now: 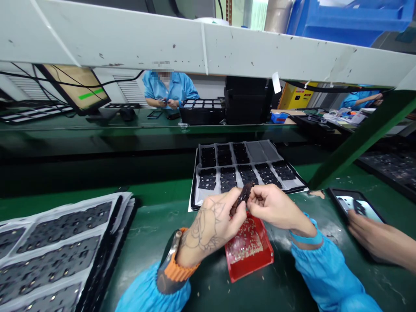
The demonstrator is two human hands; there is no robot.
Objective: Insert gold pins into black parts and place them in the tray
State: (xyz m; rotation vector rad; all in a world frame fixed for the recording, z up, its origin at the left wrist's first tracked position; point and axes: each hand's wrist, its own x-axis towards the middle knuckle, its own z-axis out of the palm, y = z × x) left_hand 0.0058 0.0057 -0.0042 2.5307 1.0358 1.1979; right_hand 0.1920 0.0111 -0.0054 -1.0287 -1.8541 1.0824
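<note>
My left hand (224, 216) grips a small dark perforated plate (244, 193), tilted up on edge between thumb and fingers. Close against its right side, my right hand (271, 206) has its fingertips pinched together; whatever they hold is too small to make out. Below both hands sits a red bin (251, 271) holding many tiny pale pieces (248, 242). Just beyond my hands lies a tray (194, 190) with a white liner and compartments, most holding similar black plates (247, 173); a couple of compartments at the far right show no plate.
Stacked trays of dark plates (58, 242) stand at the left. On the right, another person's hand (373, 232) reaches over a phone (360, 208). A green post (360, 143) slants up to the white shelf beam (227, 47) overhead. A person in blue (169, 89) sits across the bench.
</note>
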